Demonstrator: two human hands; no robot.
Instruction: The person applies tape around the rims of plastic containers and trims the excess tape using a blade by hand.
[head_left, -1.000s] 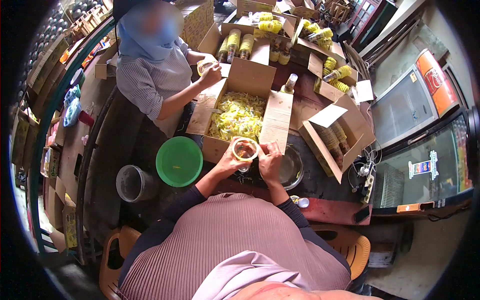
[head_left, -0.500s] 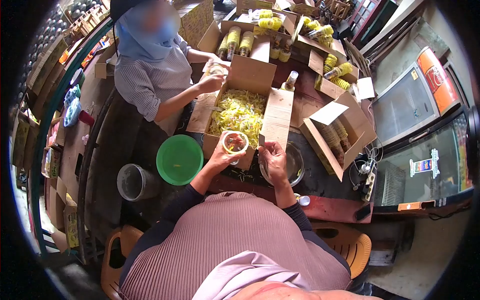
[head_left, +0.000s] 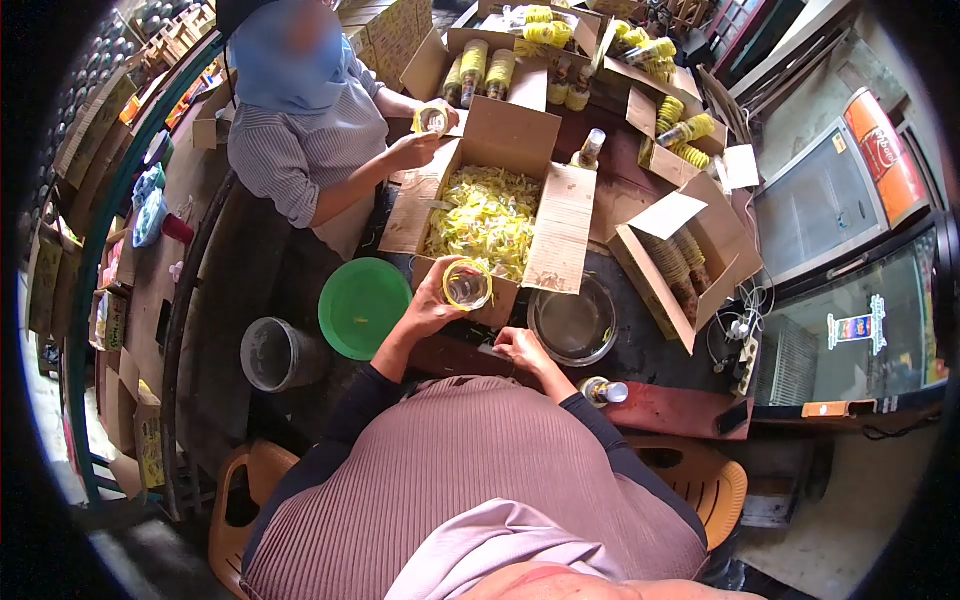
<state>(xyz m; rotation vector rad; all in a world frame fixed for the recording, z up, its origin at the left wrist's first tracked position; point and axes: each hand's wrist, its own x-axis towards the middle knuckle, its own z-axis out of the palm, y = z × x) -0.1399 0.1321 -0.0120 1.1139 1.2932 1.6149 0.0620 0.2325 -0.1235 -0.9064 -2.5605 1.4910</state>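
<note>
My left hand [head_left: 432, 308] is wrapped round a clear plastic cup [head_left: 467, 298] with a yellow rim, held over the near edge of an open cardboard box [head_left: 560, 235]. Yellow plastic strips [head_left: 480, 222] fill that box. To the right and nearer my body, my right hand [head_left: 524, 352] is closed with its fingertips together, low over the table edge. A thin greyish edge shows by those fingertips, too small to name. Just beyond that hand lies a round metal bowl [head_left: 573, 322].
A green basin [head_left: 366, 310] and a grey bucket [head_left: 280, 355] stand at left. Across the table a co-worker [head_left: 310, 140] holds another cup [head_left: 432, 121]. Boxes of stacked yellow-rimmed cups [head_left: 672, 262] stand right and behind. A clear container [head_left: 603, 391] lies by my right forearm.
My right hand has come down and left, away from the box's near corner, where it pinched a dark flat piece. The cup in my left hand has turned slightly. The co-worker's hands have shifted.
</note>
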